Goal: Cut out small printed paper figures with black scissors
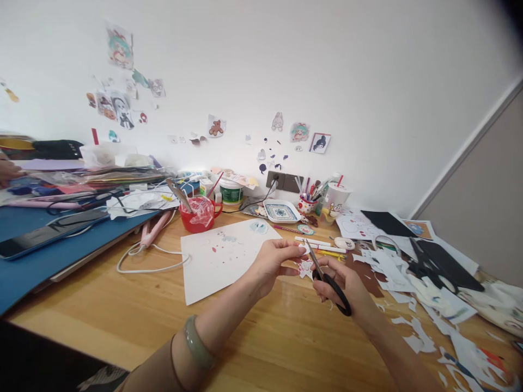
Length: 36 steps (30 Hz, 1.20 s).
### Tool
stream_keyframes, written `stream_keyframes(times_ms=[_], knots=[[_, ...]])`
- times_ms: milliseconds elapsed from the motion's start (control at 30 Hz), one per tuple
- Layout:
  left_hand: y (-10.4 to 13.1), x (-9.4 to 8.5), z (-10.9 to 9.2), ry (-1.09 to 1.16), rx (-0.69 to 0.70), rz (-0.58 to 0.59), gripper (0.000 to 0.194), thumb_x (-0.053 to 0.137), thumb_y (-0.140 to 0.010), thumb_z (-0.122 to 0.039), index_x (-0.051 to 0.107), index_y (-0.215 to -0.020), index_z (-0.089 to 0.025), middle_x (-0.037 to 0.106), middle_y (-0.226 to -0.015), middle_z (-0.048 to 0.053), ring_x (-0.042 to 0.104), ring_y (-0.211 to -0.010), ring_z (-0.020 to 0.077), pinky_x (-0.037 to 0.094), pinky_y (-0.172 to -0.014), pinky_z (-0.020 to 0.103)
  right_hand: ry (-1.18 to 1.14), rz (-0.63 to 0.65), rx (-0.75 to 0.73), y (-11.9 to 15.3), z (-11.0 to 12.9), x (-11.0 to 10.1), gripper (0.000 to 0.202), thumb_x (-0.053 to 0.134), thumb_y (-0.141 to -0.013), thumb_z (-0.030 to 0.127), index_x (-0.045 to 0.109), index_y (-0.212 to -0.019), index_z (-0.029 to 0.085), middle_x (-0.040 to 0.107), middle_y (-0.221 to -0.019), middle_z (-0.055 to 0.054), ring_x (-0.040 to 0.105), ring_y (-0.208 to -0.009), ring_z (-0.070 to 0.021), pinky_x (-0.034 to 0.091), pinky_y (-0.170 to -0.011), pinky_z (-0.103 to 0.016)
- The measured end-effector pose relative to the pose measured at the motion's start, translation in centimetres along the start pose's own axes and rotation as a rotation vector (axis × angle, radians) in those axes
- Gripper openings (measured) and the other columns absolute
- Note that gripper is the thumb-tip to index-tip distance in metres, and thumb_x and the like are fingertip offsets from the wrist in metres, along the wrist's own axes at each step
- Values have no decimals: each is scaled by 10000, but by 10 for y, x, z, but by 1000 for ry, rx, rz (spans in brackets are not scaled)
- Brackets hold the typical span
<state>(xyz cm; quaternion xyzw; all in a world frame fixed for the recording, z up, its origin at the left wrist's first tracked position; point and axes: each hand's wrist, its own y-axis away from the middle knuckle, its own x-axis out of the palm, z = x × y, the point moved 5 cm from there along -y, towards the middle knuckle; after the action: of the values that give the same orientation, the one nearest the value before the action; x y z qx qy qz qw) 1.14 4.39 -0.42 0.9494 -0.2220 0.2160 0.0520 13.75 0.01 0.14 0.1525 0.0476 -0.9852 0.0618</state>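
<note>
Clearly, the left hand point(273, 264) pinches white paper point(303, 249), the right hand point(354, 287) clasping black-looped metal scissors point(319, 271).

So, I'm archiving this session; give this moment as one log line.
left hand: pinching small paper piece; right hand: holding black-handled scissors; white sheet: on table

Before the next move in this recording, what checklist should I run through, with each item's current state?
1. Scissors held in the right hand: ok, the scissors are gripped by their black handles.
2. Small paper piece held: ok, the left hand pinches the small paper piece at its fingertips.
3. Blades touching the paper: cannot tell, they overlap in this view.
4. Left fingertips well away from the blades: not ok, they are close together.
5. Table right of the hands free of scraps: not ok, paper scraps lie there.
</note>
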Motion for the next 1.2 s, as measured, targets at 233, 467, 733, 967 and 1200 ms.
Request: stream_keyframes(times_ms=[233, 467, 733, 967, 1200], knots=[[-2, -2, 1, 16, 7, 5, 261, 700, -557, -338, 601, -701, -145, 583, -707, 26, 519, -679, 114, 413, -544, 216, -18, 35, -3, -1, -3, 0, 279, 685, -611, 307, 479, -769, 207, 457, -541, 70, 430, -468, -90, 369, -449, -218], [-1, -3, 0, 22, 5, -5, 268, 707, -551, -334, 607, -715, -147, 582, -704, 26, 521, -692, 119, 420, -547, 218, -9, 40, 22, 1, -2, 0, 259, 677, -627, 289, 480, -776, 210, 466, -556, 64, 442, -489, -97, 382, -462, -220], [-2, -3, 0, 21, 15, -4, 254, 700, -572, -324, 600, -718, -142, 571, -709, 31, 517, -699, 119, 426, -540, 209, 32, 52, 27, 1, -3, 0, 259, 659, -645, 272, 455, -791, 206, 444, -542, 74, 421, -485, -89, 372, -463, -213], [-3, -4, 1, 2, 28, -13, 253, 697, -580, -328, 596, -718, -142, 568, -708, 28, 514, -698, 114, 431, -531, 206, 37, 59, 46, 1, -3, 1, 247, 640, -654, 250, 444, -797, 208, 441, -545, 83, 416, -497, -87, 367, -476, -208], [-4, -5, 1, -11, 36, -22, 250, 700, -574, -327, 597, -711, -145, 571, -713, 26, 517, -709, 119, 434, -531, 208, 31, 41, 50, 1, -4, 0, 236, 621, -663, 283, 438, -792, 207, 451, -539, 80, 413, -485, -85, 358, -462, -206]])
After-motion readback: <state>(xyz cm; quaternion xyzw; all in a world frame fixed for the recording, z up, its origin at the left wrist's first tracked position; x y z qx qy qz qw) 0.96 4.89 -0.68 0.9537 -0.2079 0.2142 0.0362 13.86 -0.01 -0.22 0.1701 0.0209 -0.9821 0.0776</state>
